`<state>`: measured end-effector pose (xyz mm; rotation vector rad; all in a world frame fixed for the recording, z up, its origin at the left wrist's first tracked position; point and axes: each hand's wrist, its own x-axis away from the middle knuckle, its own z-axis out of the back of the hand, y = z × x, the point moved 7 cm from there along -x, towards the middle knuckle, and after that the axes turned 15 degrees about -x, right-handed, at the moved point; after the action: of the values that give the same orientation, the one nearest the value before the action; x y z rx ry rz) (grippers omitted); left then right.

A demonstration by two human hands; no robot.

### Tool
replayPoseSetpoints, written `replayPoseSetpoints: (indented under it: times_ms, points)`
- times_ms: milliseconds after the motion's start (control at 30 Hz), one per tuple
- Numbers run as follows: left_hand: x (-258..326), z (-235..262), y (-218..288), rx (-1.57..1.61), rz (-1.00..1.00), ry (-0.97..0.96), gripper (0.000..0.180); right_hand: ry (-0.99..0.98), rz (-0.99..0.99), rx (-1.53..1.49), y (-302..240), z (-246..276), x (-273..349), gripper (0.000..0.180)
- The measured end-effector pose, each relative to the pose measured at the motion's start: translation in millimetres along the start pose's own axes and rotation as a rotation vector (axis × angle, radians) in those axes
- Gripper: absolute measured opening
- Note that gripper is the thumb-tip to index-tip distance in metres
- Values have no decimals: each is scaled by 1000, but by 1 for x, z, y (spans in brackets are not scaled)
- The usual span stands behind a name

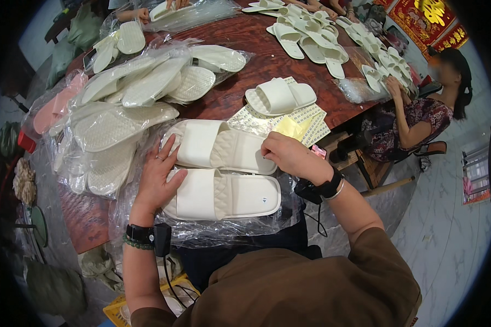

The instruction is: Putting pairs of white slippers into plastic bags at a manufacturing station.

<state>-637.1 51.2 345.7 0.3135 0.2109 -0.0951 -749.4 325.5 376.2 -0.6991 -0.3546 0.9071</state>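
Observation:
Two cream slide slippers lie side by side on crinkled clear plastic at the near table edge. My left hand (157,177) rests flat with fingers spread across the toe ends of both, touching the nearer slipper (229,196). My right hand (289,155) presses its fingertips onto the heel end of the farther slipper (218,144); whether it pinches a small sticker I cannot tell. A small sticker sits on the nearer slipper's heel. Sheets of small stickers (305,122) lie just beyond my right hand.
A third pair of cream slippers (278,95) sits behind the sticker sheets. Bagged slippers (120,120) pile up at the left on the dark wooden table (256,49). Loose slippers (311,38) lie at the far side. Another person (420,117) sits at the right.

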Motion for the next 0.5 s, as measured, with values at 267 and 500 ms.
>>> replayPoseSetpoints:
  times_ms: [267,500]
  points:
    - [0,0,-2,-4,-19,16,59,-28,36,52,0,-1,-4,10]
    - [0,1,-1,-6,-10,15,59,-67,35,169,-1,-6,-11,12]
